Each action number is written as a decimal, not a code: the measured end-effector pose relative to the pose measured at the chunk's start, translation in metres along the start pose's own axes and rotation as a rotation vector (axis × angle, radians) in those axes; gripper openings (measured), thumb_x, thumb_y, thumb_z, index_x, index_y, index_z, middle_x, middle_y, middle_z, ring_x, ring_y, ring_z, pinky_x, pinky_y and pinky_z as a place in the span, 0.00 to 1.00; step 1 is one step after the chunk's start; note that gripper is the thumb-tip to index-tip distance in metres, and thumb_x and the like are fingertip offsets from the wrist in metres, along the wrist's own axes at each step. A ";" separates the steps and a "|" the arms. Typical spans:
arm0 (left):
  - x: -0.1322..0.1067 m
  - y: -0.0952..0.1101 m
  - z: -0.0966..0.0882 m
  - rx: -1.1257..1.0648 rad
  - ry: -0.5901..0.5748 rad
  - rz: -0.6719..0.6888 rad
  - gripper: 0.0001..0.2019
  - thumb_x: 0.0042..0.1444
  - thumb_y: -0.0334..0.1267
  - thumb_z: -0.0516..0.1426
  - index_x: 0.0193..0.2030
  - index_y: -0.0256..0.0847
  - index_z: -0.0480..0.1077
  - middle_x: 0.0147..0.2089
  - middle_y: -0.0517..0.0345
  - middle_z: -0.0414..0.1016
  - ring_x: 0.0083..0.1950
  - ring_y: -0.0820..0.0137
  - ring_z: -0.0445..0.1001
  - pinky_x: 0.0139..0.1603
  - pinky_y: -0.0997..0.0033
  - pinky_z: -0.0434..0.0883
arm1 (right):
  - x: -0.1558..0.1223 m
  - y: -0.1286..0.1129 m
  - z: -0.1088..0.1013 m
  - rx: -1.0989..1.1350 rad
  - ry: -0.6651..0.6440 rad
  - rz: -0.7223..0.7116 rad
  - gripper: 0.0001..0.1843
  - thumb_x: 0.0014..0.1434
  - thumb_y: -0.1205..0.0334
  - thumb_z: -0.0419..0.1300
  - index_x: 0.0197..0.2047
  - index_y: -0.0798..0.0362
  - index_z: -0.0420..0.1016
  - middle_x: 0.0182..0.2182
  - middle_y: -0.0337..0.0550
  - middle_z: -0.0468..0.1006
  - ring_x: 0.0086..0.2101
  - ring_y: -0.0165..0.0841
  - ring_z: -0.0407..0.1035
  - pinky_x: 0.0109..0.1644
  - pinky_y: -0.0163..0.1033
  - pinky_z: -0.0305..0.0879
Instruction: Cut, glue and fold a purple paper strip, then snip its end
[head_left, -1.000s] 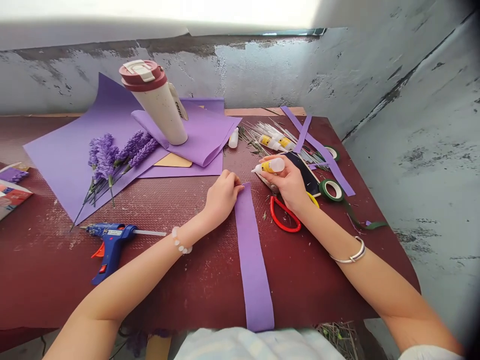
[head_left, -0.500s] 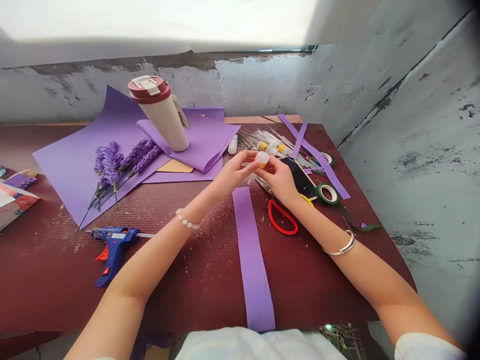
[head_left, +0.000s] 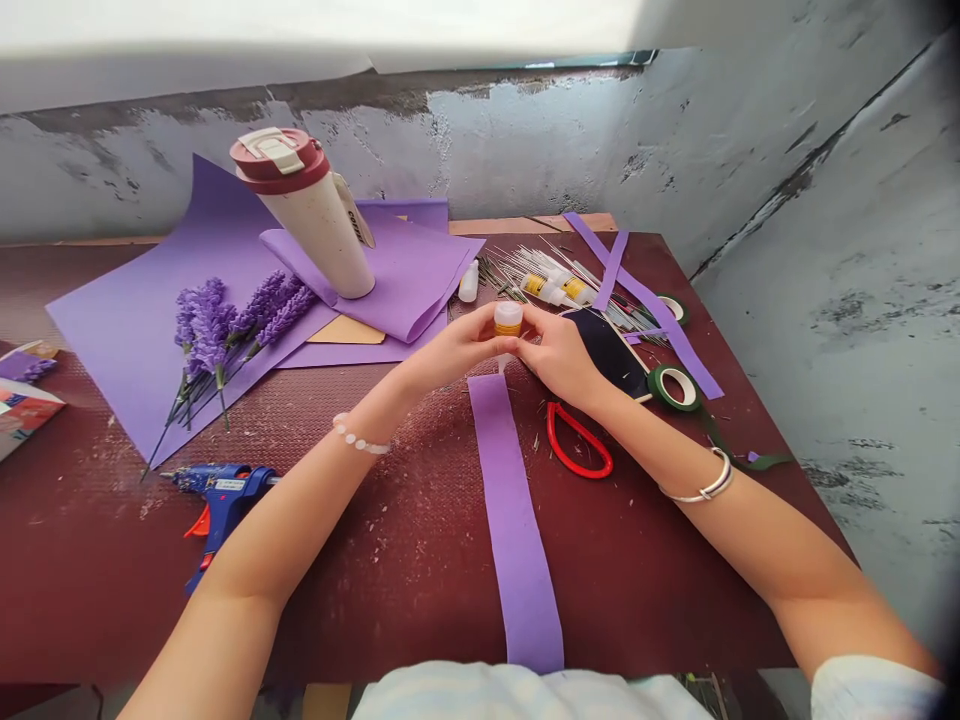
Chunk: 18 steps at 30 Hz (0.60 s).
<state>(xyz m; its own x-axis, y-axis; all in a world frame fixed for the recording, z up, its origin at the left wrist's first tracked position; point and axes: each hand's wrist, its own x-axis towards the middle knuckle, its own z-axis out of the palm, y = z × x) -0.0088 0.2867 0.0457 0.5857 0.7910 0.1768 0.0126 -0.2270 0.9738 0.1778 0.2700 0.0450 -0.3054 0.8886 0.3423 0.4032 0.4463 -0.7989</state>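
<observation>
Both hands meet around a small glue bottle (head_left: 508, 318) with a yellow label. Its flat base faces up, and a pale nozzle points down at the far end of a purple strip (head_left: 510, 510) laid lengthwise before me. My left hand (head_left: 465, 345) grips the bottle from the left, fingers closed. From the other side, my right hand (head_left: 556, 350) has its fingers closed on it too. Whether glue is coming out I cannot tell. By my right forearm, the red handle (head_left: 559, 460) of a pair of scissors shows; the rest is hidden under the hand.
Left lie a blue glue gun (head_left: 225, 495) and purple flower stems (head_left: 217, 325) on purple sheets (head_left: 127, 300). A tall cup (head_left: 322, 235) leans in view behind. Back right are more bottles (head_left: 547, 290), wire stems (head_left: 517, 265), a black pad (head_left: 607, 355), narrow purple strips (head_left: 667, 330) and green tape (head_left: 675, 388).
The bottle has tipped more upright, base up, and sits slightly lower over the strip's far end. Both hands keep hold of it. The whole view has shifted a little.
</observation>
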 end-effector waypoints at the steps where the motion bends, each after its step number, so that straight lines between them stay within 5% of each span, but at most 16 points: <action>1: 0.000 -0.002 0.000 0.018 0.010 0.006 0.24 0.60 0.53 0.65 0.55 0.38 0.72 0.56 0.46 0.78 0.60 0.58 0.75 0.63 0.58 0.72 | 0.000 0.001 0.000 0.005 -0.006 0.006 0.09 0.62 0.59 0.63 0.44 0.52 0.80 0.37 0.41 0.84 0.37 0.40 0.72 0.43 0.42 0.65; 8: 0.000 -0.012 0.004 0.085 0.064 0.052 0.27 0.60 0.58 0.64 0.55 0.38 0.70 0.54 0.46 0.78 0.57 0.58 0.76 0.61 0.59 0.73 | -0.003 0.000 -0.001 0.018 0.017 0.008 0.13 0.61 0.63 0.63 0.49 0.51 0.81 0.43 0.43 0.85 0.42 0.43 0.73 0.49 0.45 0.67; 18: -0.001 -0.009 0.010 0.183 0.137 0.090 0.25 0.62 0.56 0.63 0.55 0.36 0.72 0.52 0.47 0.80 0.54 0.60 0.78 0.58 0.62 0.73 | -0.006 -0.004 0.003 0.012 0.090 0.033 0.06 0.58 0.65 0.60 0.40 0.51 0.76 0.35 0.41 0.81 0.37 0.39 0.70 0.44 0.43 0.63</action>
<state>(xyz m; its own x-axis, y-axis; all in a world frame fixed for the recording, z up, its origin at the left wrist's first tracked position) -0.0018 0.2821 0.0356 0.4756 0.8300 0.2914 0.1198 -0.3893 0.9133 0.1753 0.2626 0.0450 -0.2132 0.9090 0.3582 0.4016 0.4158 -0.8160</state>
